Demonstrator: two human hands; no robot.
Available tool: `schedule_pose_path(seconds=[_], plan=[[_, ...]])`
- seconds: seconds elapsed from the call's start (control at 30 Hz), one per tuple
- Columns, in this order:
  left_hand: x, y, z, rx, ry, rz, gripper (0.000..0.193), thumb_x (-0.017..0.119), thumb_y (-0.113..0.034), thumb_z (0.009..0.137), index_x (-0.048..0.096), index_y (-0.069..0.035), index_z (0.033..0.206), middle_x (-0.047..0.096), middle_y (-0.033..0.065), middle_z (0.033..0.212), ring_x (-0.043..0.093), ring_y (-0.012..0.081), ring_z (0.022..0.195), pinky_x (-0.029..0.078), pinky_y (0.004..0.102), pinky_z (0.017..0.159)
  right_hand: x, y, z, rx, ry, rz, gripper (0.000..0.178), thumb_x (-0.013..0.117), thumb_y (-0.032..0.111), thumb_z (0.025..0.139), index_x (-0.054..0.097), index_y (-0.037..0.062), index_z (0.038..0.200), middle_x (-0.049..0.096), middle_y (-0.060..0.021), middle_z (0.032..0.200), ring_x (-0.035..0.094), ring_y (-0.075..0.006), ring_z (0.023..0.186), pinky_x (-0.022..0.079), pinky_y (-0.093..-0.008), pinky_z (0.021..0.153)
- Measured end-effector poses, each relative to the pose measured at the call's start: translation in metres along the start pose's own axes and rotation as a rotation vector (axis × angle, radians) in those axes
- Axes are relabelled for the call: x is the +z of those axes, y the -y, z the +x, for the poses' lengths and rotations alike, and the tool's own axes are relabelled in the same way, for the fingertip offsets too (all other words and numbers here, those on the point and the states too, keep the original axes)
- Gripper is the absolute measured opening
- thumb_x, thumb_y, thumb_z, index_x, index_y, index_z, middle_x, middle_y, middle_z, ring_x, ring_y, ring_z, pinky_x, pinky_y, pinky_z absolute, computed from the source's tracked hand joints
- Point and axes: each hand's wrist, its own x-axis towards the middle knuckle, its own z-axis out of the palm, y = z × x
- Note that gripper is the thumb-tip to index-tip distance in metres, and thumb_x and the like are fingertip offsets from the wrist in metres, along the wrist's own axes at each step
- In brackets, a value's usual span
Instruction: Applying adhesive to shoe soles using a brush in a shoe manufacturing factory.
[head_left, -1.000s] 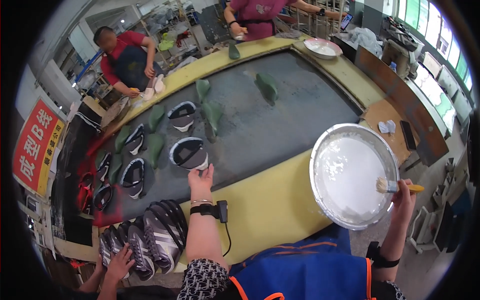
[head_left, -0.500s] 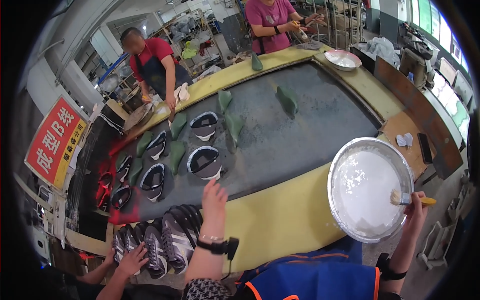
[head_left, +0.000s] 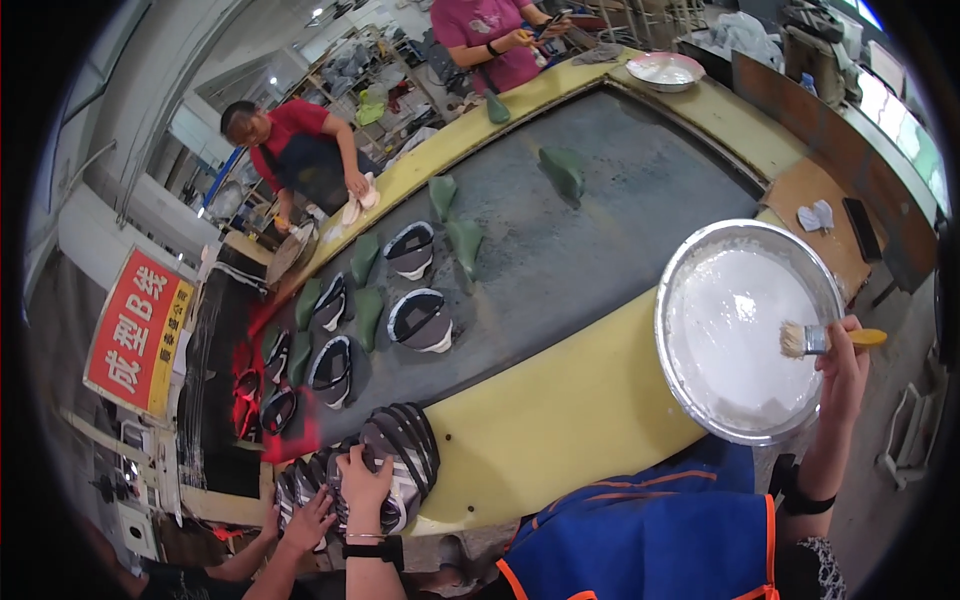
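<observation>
The right hand (head_left: 845, 365), curled closed, is gripping a brush (head_left: 815, 340) above a metal bowl (head_left: 663, 335) of white liquid (head_left: 735, 370). The left hand (head_left: 365, 488), half-curled, is touching gray shoes (head_left: 405, 445), its hold unclear; they are sitting in a row by the yellow table's (head_left: 560, 400) edge.

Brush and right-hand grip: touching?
Touching. The head view shows the right-hand grip closed around the brush, its bristles showing on one side and the yellow handle end on the other.
</observation>
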Motion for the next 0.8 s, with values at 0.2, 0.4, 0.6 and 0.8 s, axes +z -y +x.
schedule_pose_path(seconds=[0.2,0.4,0.6,0.8], plan=[[-0.010,-0.077,-0.005,0.316,0.196,-0.151,0.055,0.078,-0.035,0.074,0.064,-0.014,0.123,0.058,0.0136,0.118,0.062,0.0329,0.107,0.051,0.0395,0.090,-0.005,0.005,-0.006,-0.003,-0.011,0.044,0.005,0.059,0.012,0.094,0.058,0.0069,0.093,0.055,0.0014,0.080,0.049,-0.0029,0.064,0.040,-0.0191,0.055],[-0.012,-0.181,-0.032,0.787,0.546,-0.428,0.070,0.082,-0.026,0.073,0.056,-0.016,0.137,0.046,0.0221,0.137,0.057,0.0356,0.118,0.050,0.0387,0.094,-0.001,0.009,-0.019,0.055,-0.047,0.110,0.006,0.057,0.014,0.094,0.058,0.0075,0.096,0.057,0.0023,0.081,0.052,-0.0038,0.067,0.042,-0.0197,0.058],[-0.010,-0.233,-0.057,1.089,0.683,-0.451,0.092,0.082,-0.016,0.063,0.042,-0.016,0.146,0.026,0.0294,0.153,0.038,0.0451,0.136,0.041,0.0439,0.106,-0.012,0.006,-0.020,0.217,-0.004,0.254,0.029,0.058,0.024,0.097,0.060,0.0009,0.114,0.062,0.0007,0.084,0.058,-0.0055,0.071,0.048,-0.0210,0.061],[-0.004,-0.241,-0.080,1.016,0.388,-0.297,0.082,0.061,0.006,0.061,0.050,-0.017,0.139,0.044,0.0257,0.142,0.055,0.0444,0.118,0.051,0.0440,0.093,-0.006,-0.006,-0.018,0.274,-0.030,0.296,0.031,0.057,0.028,0.098,0.059,0.0025,0.117,0.065,-0.0026,0.093,0.059,-0.0073,0.073,0.049,-0.0200,0.059]])
